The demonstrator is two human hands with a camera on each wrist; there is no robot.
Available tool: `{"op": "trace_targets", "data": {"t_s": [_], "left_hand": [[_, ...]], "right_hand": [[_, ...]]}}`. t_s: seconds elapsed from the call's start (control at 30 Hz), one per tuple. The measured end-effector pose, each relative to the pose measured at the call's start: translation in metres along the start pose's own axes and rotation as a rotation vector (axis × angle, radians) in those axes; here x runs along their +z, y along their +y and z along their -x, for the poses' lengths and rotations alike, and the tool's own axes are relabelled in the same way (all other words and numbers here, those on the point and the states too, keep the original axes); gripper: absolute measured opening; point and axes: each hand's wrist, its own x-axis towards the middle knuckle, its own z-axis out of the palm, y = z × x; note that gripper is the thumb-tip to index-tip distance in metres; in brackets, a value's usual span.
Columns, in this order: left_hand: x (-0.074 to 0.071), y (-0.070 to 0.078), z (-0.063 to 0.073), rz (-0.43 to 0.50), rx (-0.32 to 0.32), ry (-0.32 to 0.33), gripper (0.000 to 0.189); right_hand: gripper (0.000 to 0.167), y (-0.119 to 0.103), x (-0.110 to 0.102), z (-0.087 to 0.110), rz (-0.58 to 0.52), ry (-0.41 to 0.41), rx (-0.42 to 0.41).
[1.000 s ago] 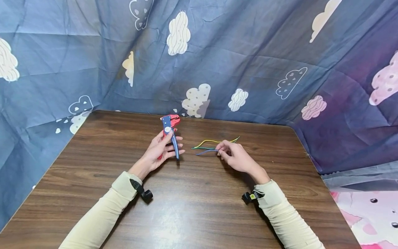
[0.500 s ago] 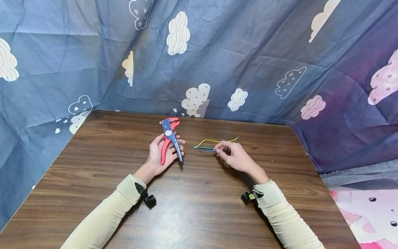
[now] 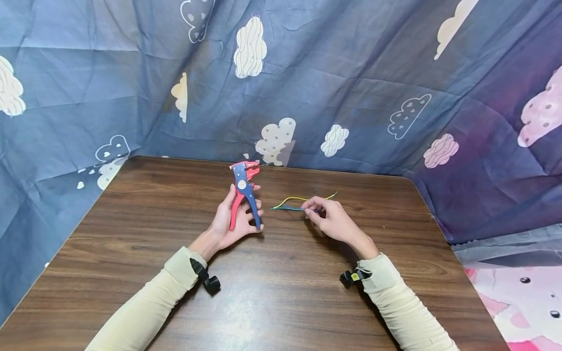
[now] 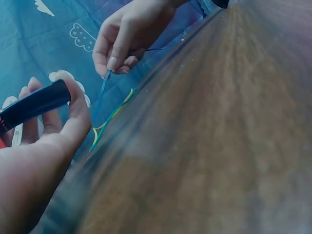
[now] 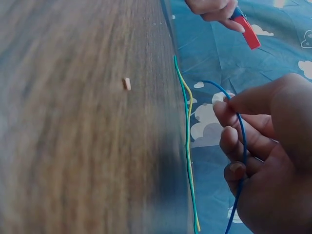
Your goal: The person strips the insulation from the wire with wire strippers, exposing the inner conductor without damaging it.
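A pair of wire strippers with a red and a blue handle lies across the palm of my left hand, head pointing up and away. My left fingers hold it from behind and curl near the blue handle. Between thumb and forefinger my right hand pinches a blue wire, which runs past the palm, its free end bending toward the left hand. Beneath and beyond the right hand, a yellow wire and a green wire lie side by side on the table.
The brown wooden table has a blue cloud-print cloth hanging behind it. A tiny pale bit rests on the wood right of the right hand. Pink printed fabric shows past the right edge.
My left hand has turned palm up under the wire strippers, its thumb shifting off the pivot to the side, and the tool has edged right. My right hand's blue wire has shifted slightly upward in view.
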Motion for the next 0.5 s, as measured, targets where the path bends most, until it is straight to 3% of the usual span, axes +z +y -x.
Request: {"op": "trace_targets", "data": {"t_s": [0.23, 0.5], "left_hand": [[-0.0014, -0.0039, -0.0005, 0.014, 0.031, 0.075, 0.078], [-0.0017, -0.0052, -0.0016, -0.015, 0.021, 0.079, 0.085]], "right_hand": [[0.015, 0.0005, -0.0011, 0.0001, -0.020, 0.016, 0.004], [0.017, 0.0032, 0.0003, -0.0024, -0.001, 0.013, 0.016]]}}
